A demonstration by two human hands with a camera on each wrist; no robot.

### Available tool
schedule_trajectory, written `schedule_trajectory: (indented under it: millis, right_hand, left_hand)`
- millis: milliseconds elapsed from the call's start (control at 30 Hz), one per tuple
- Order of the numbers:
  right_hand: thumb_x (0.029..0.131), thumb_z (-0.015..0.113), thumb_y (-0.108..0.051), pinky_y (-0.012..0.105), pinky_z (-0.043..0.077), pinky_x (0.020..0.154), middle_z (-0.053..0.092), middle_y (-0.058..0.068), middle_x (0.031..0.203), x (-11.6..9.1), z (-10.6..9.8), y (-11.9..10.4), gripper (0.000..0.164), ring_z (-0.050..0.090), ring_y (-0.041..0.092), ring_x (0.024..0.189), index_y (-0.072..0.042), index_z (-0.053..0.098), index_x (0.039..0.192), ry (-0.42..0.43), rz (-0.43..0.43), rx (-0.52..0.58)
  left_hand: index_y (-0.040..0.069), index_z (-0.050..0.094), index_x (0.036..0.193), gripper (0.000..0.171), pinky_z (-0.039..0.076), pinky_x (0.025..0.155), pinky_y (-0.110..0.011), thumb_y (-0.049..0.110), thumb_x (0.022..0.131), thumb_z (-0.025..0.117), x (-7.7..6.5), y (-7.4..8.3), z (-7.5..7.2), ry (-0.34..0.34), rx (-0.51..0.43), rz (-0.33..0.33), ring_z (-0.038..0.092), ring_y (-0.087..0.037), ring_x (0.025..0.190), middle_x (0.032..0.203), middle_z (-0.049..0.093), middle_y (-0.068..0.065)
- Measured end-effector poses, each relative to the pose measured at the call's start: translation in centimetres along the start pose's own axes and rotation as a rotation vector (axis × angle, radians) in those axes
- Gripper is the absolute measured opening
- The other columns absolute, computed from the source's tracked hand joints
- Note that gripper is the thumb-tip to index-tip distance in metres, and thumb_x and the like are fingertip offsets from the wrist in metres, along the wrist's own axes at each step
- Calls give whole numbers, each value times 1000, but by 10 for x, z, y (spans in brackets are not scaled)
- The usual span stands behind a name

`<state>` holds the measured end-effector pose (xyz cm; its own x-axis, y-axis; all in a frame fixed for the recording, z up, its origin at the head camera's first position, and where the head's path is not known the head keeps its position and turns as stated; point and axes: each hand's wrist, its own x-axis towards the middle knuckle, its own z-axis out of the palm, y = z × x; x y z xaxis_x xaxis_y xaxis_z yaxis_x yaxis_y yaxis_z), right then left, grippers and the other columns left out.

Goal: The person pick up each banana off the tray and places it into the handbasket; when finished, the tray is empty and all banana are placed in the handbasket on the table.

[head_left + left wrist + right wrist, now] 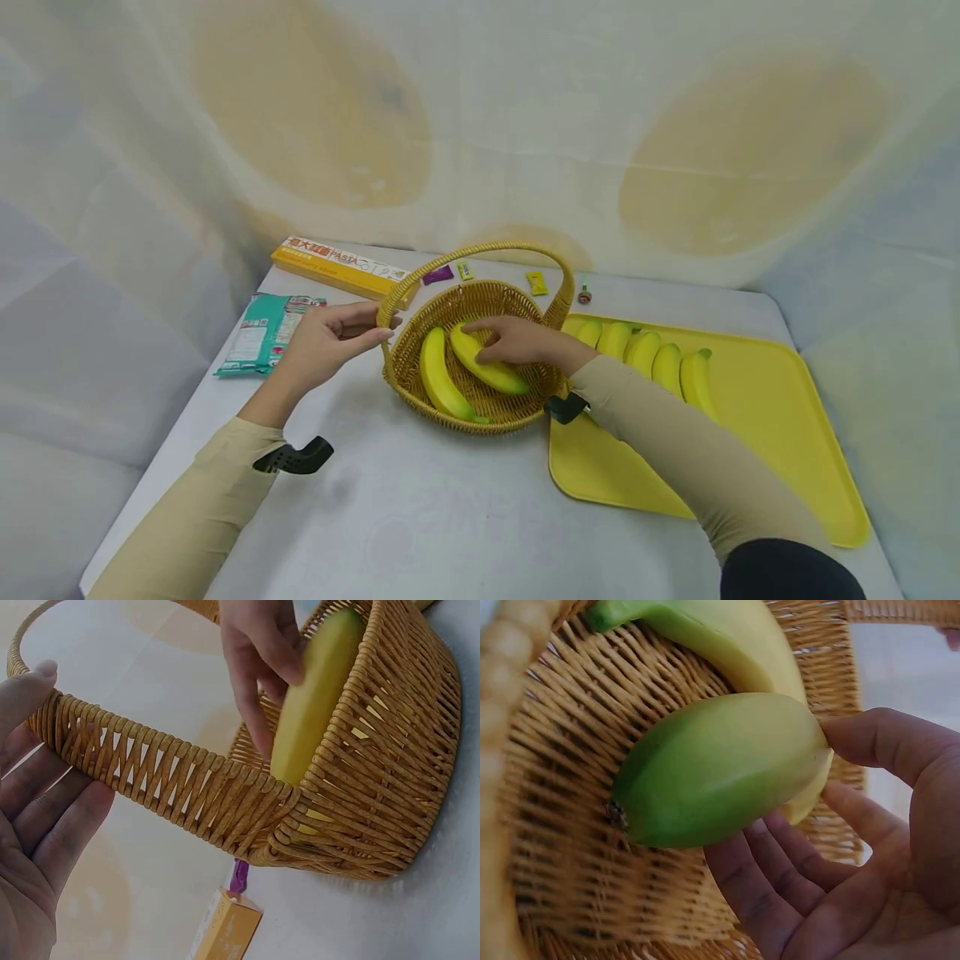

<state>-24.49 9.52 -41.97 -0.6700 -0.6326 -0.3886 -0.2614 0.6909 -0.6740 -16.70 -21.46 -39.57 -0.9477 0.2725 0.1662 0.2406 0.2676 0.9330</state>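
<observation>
The right grip holds a banana between thumb and fingers inside the basket, just right of another banana. The left grip pinches the handle, presumably to steady the basket. Right of the right grip, more bananas lie side by side on a tray, perhaps for easy reach.

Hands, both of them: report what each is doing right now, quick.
Left hand: closed, holding the basket handle.
Right hand: closed, holding a banana in the basket.
</observation>
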Motion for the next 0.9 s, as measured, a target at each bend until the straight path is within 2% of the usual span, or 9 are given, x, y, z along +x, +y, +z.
schedule_trajectory:
  millis: [67,100,200,333,433,533,700,900]
  right_hand:
    - [99,68,-27,35,52,98,59,12,140,5,5,0,62,60,21,120,-25,44,156,-1,-8,-31]
    - [98,68,-26,37,51,99,58,13,142,7,8,-1,64,59,24,122,-23,42,157,-5,-12,-38]
    - [97,71,-25,37,52,97,59,13,137,12,16,-2,72,59,24,117,-20,36,160,-8,-22,-69]
    - [94,75,-24,33,53,86,65,10,118,16,23,-4,79,60,19,100,-18,32,161,3,-12,-75]
    - [93,77,-25,36,53,91,65,10,120,16,25,-9,83,60,19,101,-18,31,161,7,10,-83]
    - [94,76,-28,40,51,101,64,12,130,15,26,-13,83,61,22,113,-19,29,162,-1,36,-90]
    - [96,73,-30,42,53,99,64,15,134,1,21,-15,80,63,27,118,-20,29,162,37,35,-91]
    - [99,69,-30,40,57,89,65,13,130,-36,15,-5,65,66,25,110,-23,40,157,195,-55,-68]
  left_hand:
    - [0,69,129,40,59,88,-27,20,94,76,0,0,1,0,3,5,73,-15,105,115,75,-11]
    - [1,69,128,40,59,88,-28,19,94,76,1,0,1,1,-1,7,73,-15,105,114,75,-12]
    - [0,69,128,39,59,87,-28,20,94,76,1,0,1,5,8,7,73,-15,104,115,75,-11]
    - [3,70,127,39,59,87,-26,22,94,76,0,0,1,13,44,7,73,-14,104,114,75,-10]
    - [5,71,127,38,59,87,-26,23,94,77,0,-1,1,21,61,12,73,-14,103,113,76,-9]
    - [4,71,127,37,59,87,-26,21,94,76,0,-1,1,23,51,13,73,-14,103,113,76,-10]
    - [2,71,126,37,59,88,-27,21,94,76,1,0,1,11,30,17,73,-15,104,114,76,-10]
    - [2,71,126,37,59,87,-27,20,95,76,1,-1,0,9,38,30,73,-15,103,113,75,-11]
